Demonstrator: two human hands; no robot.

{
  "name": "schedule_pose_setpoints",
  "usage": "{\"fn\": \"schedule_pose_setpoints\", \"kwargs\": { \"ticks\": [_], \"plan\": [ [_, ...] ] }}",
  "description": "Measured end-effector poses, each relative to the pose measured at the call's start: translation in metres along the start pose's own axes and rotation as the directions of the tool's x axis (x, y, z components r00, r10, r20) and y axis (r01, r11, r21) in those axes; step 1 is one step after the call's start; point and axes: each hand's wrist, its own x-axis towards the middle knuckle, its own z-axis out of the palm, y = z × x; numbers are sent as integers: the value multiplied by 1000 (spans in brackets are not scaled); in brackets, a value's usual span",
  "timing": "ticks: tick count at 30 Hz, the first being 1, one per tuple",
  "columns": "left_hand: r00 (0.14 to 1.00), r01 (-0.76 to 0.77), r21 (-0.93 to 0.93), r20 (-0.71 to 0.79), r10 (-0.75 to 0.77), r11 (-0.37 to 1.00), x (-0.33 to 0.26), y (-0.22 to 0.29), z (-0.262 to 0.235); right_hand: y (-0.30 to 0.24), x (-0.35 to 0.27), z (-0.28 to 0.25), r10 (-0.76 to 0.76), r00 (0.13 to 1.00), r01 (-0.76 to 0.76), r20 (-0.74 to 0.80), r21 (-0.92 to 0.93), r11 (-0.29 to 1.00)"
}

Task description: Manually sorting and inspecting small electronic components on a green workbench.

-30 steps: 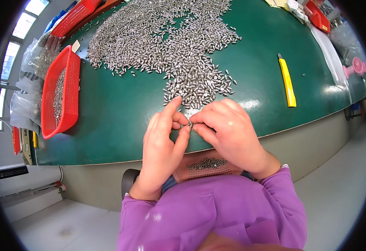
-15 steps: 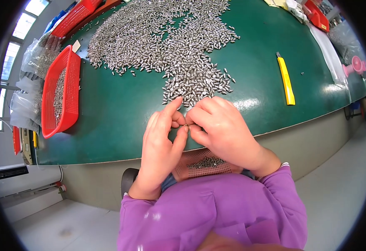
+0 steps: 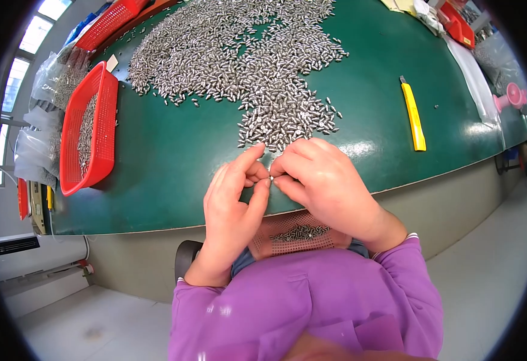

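- Grip, left hand (image 3: 230,198): thumb and finger pinched together on a small metal piece (image 3: 271,178), center of the frame.
- Grip, right hand (image 3: 329,180): thumb and forefinger closed on the same piece from the right; fingertips of both hands nearly meet, covering most of it.
- Just above the hands: narrow lower end of a broad pile of silvery pieces (image 3: 215,60), spreading to the top edge on the green desk (image 3: 173,162).
- Below the hands, lower center: pinkish mesh basket (image 3: 311,245), more pieces inside.
- Right of center: yellow cutter (image 3: 413,117), lying lengthwise.
- Left: red basket (image 3: 105,135), part-filled with pieces.
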Motion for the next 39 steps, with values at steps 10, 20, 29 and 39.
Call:
{"fn": "schedule_pose_setpoints", "kwargs": {
  "ticks": [10,20,29,39],
  "plan": [
    [999,-40,110,20,38,993,0,7,-3,-2,0,4,20,1000,-20,-4,-67,998],
    [998,-65,152,13,64,986,1,9,-4,-1,-2,-1,-6,1000,5,-5,-12,1000],
    [1000,12,101,26,-14,995,2,12,-5,2,-2,-1,-9,1000,9,-12,0,1000],
    [1000,9,90,26,-11,996,5,11,-8,-4,-1,-5,20,1000,-21,-17,-29,999]
  ]
}}
